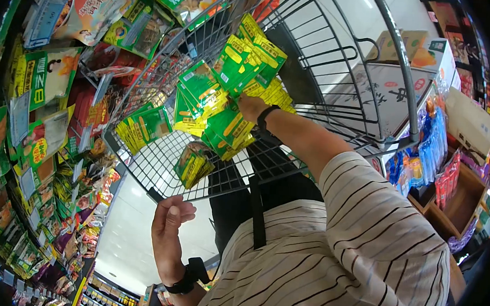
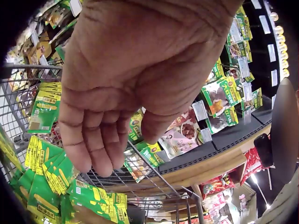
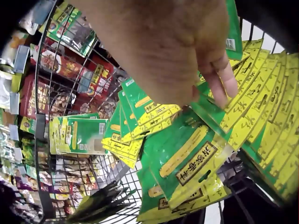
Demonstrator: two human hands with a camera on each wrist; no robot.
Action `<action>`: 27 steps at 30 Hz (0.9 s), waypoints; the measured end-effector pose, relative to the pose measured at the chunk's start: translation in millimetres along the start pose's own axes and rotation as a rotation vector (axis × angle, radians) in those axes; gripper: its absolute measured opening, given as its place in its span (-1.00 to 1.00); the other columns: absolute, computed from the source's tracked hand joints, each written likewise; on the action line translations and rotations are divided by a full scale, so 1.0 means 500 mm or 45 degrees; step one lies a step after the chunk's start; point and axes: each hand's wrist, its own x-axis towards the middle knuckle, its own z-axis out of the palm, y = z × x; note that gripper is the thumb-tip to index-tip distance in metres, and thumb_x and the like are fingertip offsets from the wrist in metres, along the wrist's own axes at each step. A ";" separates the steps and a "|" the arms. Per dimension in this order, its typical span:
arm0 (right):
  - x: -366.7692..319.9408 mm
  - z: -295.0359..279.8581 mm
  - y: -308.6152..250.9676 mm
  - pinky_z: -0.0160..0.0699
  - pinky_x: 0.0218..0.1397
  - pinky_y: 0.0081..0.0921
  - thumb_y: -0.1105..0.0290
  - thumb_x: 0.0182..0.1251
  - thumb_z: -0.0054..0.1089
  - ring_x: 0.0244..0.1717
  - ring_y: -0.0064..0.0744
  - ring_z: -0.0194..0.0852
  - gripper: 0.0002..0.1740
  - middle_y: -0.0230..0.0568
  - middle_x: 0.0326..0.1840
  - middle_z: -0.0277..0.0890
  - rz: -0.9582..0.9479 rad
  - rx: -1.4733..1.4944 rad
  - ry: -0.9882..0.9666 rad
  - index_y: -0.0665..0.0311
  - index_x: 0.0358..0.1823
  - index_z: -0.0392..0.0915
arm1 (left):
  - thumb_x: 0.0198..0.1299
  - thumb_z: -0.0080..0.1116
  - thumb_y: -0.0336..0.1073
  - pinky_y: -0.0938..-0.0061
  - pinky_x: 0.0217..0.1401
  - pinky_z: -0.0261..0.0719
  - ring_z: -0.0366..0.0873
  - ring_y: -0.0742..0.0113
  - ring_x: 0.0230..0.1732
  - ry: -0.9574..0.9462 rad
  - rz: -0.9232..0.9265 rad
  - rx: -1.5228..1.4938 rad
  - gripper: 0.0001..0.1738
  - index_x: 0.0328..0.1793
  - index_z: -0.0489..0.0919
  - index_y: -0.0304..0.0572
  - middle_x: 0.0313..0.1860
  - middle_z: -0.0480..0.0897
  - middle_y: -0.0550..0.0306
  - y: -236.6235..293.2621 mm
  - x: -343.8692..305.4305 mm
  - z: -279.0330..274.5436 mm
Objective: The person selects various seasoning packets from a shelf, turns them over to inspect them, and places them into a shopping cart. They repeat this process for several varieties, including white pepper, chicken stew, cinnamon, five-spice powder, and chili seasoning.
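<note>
Green-and-yellow spice packets lie in fanned stacks inside a wire shopping cart. My right hand reaches over the cart's near side into these stacks. Its fingers and thumb pinch a green-and-yellow spice packet, and the hand hides part of it. To the right of that hand, a long row of packets overlaps edge to edge. My left hand hangs outside the cart near its corner, holding nothing. In the left wrist view its palm faces the camera with the fingers loosely extended.
Hanging food bags fill the shelf along the cart's left side. A separate stack of green packets and a darker bag sit in the cart. White cartons and a wooden crate stand on the right.
</note>
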 end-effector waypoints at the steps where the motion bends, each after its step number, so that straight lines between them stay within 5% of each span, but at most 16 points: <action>1: -0.001 0.008 0.009 0.66 0.12 -0.05 0.38 0.28 0.29 0.30 -0.03 0.46 -0.58 0.02 0.55 0.17 0.028 0.114 0.044 0.30 0.17 0.61 | 0.46 0.05 0.03 0.35 0.04 0.58 0.64 0.31 -0.13 -0.010 0.021 -0.002 -0.50 0.14 0.50 -0.35 -0.21 0.66 0.09 0.003 -0.003 0.000; 2: -0.008 0.010 0.015 0.64 0.14 -0.05 0.39 0.29 0.28 0.30 -0.02 0.46 -0.61 0.03 0.53 0.21 0.054 0.228 0.088 0.30 0.15 0.62 | 0.46 0.05 0.03 0.35 0.04 0.58 0.64 0.31 -0.13 -0.021 0.042 -0.005 -0.49 0.14 0.50 -0.35 -0.21 0.66 0.09 0.005 -0.006 0.000; 3: -0.020 0.009 0.016 0.65 0.08 -0.04 0.41 0.30 0.22 0.21 -0.01 0.55 -0.68 0.12 0.32 0.46 0.055 0.267 0.140 0.34 0.04 0.66 | 0.46 0.05 0.03 0.36 0.04 0.58 0.63 0.32 -0.13 -0.020 0.056 -0.004 -0.49 0.15 0.50 -0.35 -0.21 0.66 0.09 0.007 -0.009 0.000; 6: -0.041 -0.009 0.023 0.65 0.01 -0.05 0.41 0.26 0.16 0.05 0.04 0.64 -0.74 0.18 0.07 0.61 -0.007 0.186 -0.087 0.37 -0.11 0.70 | 0.45 0.08 0.01 0.37 0.06 0.58 0.63 0.32 -0.12 -0.010 0.087 -0.016 -0.51 0.14 0.52 -0.34 -0.21 0.67 0.09 0.016 -0.021 -0.003; 7: -0.050 0.006 0.023 0.64 -0.06 -0.05 0.42 0.19 0.12 -0.06 0.10 0.67 -0.74 0.18 -0.14 0.67 -0.049 0.213 0.049 0.41 -0.23 0.72 | 0.43 0.10 0.00 0.38 0.08 0.57 0.63 0.32 -0.11 -0.004 0.090 -0.031 -0.52 0.14 0.54 -0.33 -0.21 0.67 0.09 0.019 -0.026 -0.004; 10: -0.084 -0.008 0.013 0.61 -0.11 -0.09 0.43 0.14 0.08 -0.09 0.10 0.67 -0.72 0.22 -0.17 0.66 -0.138 0.156 -0.122 0.46 -0.25 0.70 | 0.46 0.05 -0.03 0.39 0.06 0.57 0.62 0.33 -0.14 -0.024 0.161 -0.008 -0.54 0.16 0.52 -0.34 -0.20 0.66 0.09 0.029 -0.036 -0.009; 11: -0.128 -0.007 0.017 0.51 -0.24 -0.09 0.40 0.13 0.04 -0.28 0.05 0.62 -0.73 0.21 -0.32 0.63 -0.293 0.315 0.093 0.45 -0.34 0.66 | 0.48 0.00 -0.04 0.38 0.04 0.57 0.62 0.34 -0.15 -0.033 0.192 0.013 -0.54 0.17 0.50 -0.35 -0.21 0.65 0.09 0.030 -0.040 -0.012; 14: -0.110 0.019 0.024 0.47 -0.28 -0.12 0.33 0.13 0.06 -0.38 0.02 0.54 -0.72 0.14 -0.39 0.61 -0.568 0.367 0.204 0.42 -0.37 0.64 | 0.45 0.07 -0.06 0.39 0.14 0.55 0.61 0.32 -0.05 -0.100 0.246 0.047 -0.52 0.22 0.49 -0.38 -0.08 0.65 0.02 0.019 -0.023 -0.036; 15: -0.160 -0.043 0.013 0.49 -0.25 -0.16 0.29 0.15 0.07 -0.36 -0.05 0.56 -0.70 0.10 -0.36 0.63 -0.702 0.146 0.113 0.38 -0.34 0.66 | 0.41 0.14 -0.09 0.38 0.21 0.50 0.58 0.25 0.06 -0.110 0.306 0.072 -0.49 0.26 0.47 -0.37 0.02 0.62 -0.02 0.019 -0.015 -0.032; 17: -0.315 -0.152 -0.021 0.55 0.04 -0.24 0.35 0.30 -0.03 -0.04 -0.14 0.63 -0.68 -0.03 -0.12 0.69 -0.689 0.504 -0.005 0.32 -0.08 0.65 | 0.32 0.26 -0.13 0.34 0.35 0.40 0.49 0.13 0.27 -0.146 0.551 0.326 -0.40 0.35 0.43 -0.37 0.22 0.55 -0.11 0.004 0.029 -0.023; 20: -0.520 -0.294 -0.095 0.51 0.16 -0.39 0.31 0.36 0.05 0.03 -0.35 0.59 -0.66 -0.17 -0.03 0.69 -0.665 0.658 -0.035 0.34 0.02 0.65 | 0.25 0.33 -0.12 0.26 0.47 0.27 0.31 0.02 0.46 -0.237 0.907 0.904 -0.26 0.46 0.34 -0.33 0.45 0.38 -0.19 0.063 0.036 0.012; 23: -0.640 -0.381 -0.139 0.50 0.18 -0.47 0.36 0.39 0.03 0.05 -0.45 0.58 -0.67 -0.21 -0.02 0.67 -0.826 0.878 -0.051 0.32 0.06 0.64 | 0.32 0.24 -0.20 0.38 0.39 0.37 0.45 0.20 0.35 -0.390 0.995 1.005 -0.40 0.43 0.41 -0.28 0.32 0.53 -0.10 0.072 0.032 0.032; 26: -0.721 -0.442 -0.178 0.48 0.21 -0.51 0.39 0.41 0.00 0.08 -0.48 0.56 -0.64 -0.24 0.01 0.65 -0.928 0.911 0.119 0.32 0.15 0.59 | 0.33 0.25 -0.17 0.46 0.17 0.50 0.60 0.34 0.08 -0.684 0.542 0.546 -0.53 0.28 0.54 -0.27 0.08 0.67 0.10 0.059 0.061 0.022; 27: -0.738 -0.452 -0.186 0.48 0.22 -0.51 0.39 0.42 -0.02 0.08 -0.48 0.56 -0.63 -0.24 0.02 0.64 -0.957 0.892 0.196 0.32 0.18 0.56 | 0.36 0.24 -0.17 0.55 0.00 0.53 0.61 0.51 -0.13 -0.610 0.656 0.347 -0.65 0.11 0.64 -0.26 -0.11 0.70 0.27 0.064 0.042 0.030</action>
